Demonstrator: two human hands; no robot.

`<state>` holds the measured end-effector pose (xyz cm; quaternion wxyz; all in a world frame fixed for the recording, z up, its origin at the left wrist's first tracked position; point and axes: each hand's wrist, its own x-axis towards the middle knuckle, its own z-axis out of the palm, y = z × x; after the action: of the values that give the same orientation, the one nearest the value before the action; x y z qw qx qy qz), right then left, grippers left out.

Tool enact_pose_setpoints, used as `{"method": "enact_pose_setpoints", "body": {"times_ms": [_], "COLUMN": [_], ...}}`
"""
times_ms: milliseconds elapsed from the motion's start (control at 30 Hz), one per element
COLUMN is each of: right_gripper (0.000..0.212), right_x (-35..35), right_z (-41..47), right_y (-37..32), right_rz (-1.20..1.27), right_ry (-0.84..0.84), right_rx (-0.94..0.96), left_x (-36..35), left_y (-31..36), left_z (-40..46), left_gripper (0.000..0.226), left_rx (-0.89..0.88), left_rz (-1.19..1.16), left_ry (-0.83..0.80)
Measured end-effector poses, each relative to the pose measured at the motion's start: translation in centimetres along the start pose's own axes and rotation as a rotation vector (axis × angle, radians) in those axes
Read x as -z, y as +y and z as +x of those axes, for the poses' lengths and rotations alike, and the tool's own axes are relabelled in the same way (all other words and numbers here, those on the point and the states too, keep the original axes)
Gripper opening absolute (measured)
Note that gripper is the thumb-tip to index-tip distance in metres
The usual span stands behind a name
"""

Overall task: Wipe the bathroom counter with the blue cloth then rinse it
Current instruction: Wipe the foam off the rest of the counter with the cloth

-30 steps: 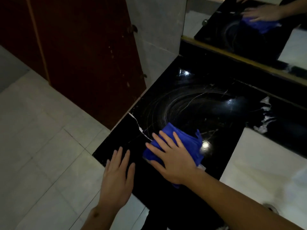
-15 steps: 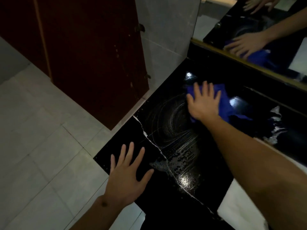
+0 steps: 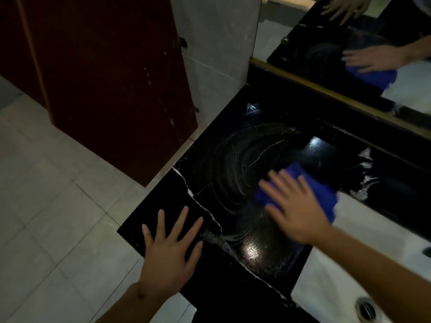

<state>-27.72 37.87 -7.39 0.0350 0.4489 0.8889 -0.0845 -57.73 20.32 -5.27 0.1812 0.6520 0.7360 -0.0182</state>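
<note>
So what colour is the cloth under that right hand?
Blue, a deep royal shade; the cloth shows best in the head view, under the right hand.

Right hand [image 3: 295, 212] motion-blurred, covers much of blue cloth [image 3: 323, 192]. Sink [image 3: 331, 287] cut off at btm/right edge; drain [image 3: 365, 309] partly under forearm. Mirror [image 3: 349, 43] cropped at top, prob. by frame.

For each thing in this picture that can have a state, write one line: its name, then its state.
blue cloth: bunched, pressed flat on the counter under the right hand.
counter: black, wet, with swirled wipe streaks and a pale crack.
right hand: fingers straight, pressing the cloth, blurred.
left hand: fingers spread, resting flat on the counter's corner.
sink: white, drain visible, no cloth in it.
door: dark red, ajar.
</note>
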Motion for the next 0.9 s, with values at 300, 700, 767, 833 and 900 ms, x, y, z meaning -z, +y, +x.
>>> {"method": "enact_pose_setpoints", "body": {"times_ms": [300, 700, 767, 833, 900], "right_gripper": [0.069, 0.058, 0.058, 0.059, 0.061], "right_x": [1.7, -1.1, -0.9, -0.4, 0.5], "right_z": [14.4, -6.7, -4.8, -1.4, 3.1], "right_y": [-1.8, -9.3, -6.4, -1.9, 3.2], "right_rz": [0.055, 0.111, 0.084, 0.054, 0.035], "right_ry": [0.062, -0.041, -0.037, 0.007, 0.054], "right_rx": [-0.363, 0.047, -0.019, -0.107, -0.238], "left_x": [-0.8, 0.4, 0.1, -0.4, -0.8], "left_y": [0.6, -0.9, -1.2, -1.4, -1.3], "left_z": [0.4, 0.0, -0.1, -0.3, -0.2], "left_gripper": [0.058, 0.053, 0.054, 0.053, 0.053], "left_rx": [0.011, 0.032, 0.012, -0.003, -0.012], "left_rz": [0.074, -0.056, -0.033, -0.011, 0.002], "left_ry": [0.002, 0.037, 0.059, 0.090, 0.100]}}
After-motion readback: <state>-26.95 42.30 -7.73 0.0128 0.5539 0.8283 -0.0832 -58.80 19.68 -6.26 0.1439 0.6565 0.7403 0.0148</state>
